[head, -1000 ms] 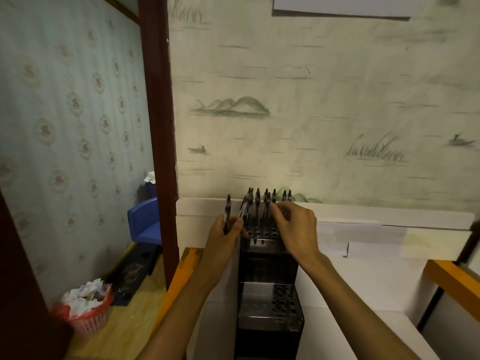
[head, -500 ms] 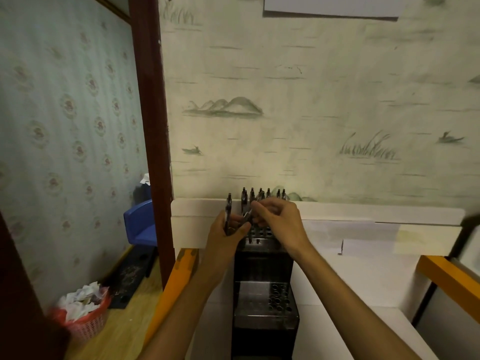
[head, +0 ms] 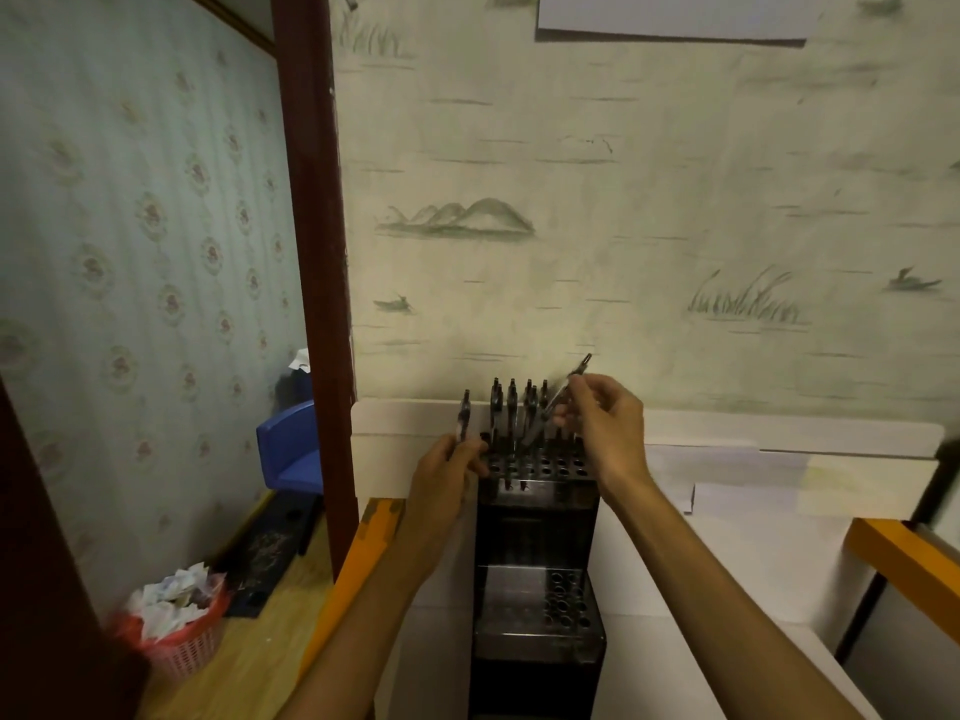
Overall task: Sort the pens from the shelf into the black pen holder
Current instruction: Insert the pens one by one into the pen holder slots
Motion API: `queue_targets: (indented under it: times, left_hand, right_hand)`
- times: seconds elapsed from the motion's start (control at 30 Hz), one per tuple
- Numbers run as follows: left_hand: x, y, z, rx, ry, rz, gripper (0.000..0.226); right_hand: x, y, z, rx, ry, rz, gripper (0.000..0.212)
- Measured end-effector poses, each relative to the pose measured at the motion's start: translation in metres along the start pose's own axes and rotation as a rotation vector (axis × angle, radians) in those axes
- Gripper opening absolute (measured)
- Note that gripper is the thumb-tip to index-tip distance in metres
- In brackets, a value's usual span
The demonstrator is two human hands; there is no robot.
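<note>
A black tiered pen holder (head: 535,532) stands against the white shelf back, its top tier full of round holes. Several dark pens (head: 511,407) stand upright in the back holes. My left hand (head: 449,470) grips one upright pen (head: 462,420) at the holder's top left corner. My right hand (head: 602,428) pinches another pen (head: 563,394), tilted with its clip end up to the right and its tip above the top tier's holes. The lower tier (head: 563,600) shows open holes with no pens.
White shelf surface (head: 727,553) spreads right of the holder, with an orange rail (head: 904,553) at far right. A dark red door post (head: 311,252) rises at left. Beyond it are a blue chair (head: 291,444) and a red waste basket (head: 176,626).
My right hand has moved from the left hand toward the right and up, now carrying a tilted pen over the top tier. The left hand stays at the corner with its pen.
</note>
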State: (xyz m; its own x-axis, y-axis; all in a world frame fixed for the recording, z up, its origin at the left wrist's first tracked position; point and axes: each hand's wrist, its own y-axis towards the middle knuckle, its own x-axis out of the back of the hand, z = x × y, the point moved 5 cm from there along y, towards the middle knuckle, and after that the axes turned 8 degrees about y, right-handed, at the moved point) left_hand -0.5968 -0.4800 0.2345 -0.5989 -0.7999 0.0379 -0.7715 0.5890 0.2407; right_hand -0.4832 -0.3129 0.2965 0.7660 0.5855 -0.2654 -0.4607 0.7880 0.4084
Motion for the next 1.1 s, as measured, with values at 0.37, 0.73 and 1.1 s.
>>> queue_targets:
  times: [0.37,0.73,1.1]
  left_hand:
    - [0.003,-0.007,-0.005,-0.033,-0.063,0.074,0.027]
    - [0.002,-0.012,-0.005,-0.014,-0.047,0.057,0.02]
    - [-0.003,-0.011,-0.01,-0.085,0.031,0.057,0.028]
  right_hand:
    - [-0.002,0.005,0.012,0.319,-0.504,0.074,0.027]
    - [-0.002,-0.003,-0.008,0.311,-0.718,0.204,0.028]
    - [0.005,-0.016,-0.012,0.305,-0.75,0.158,0.01]
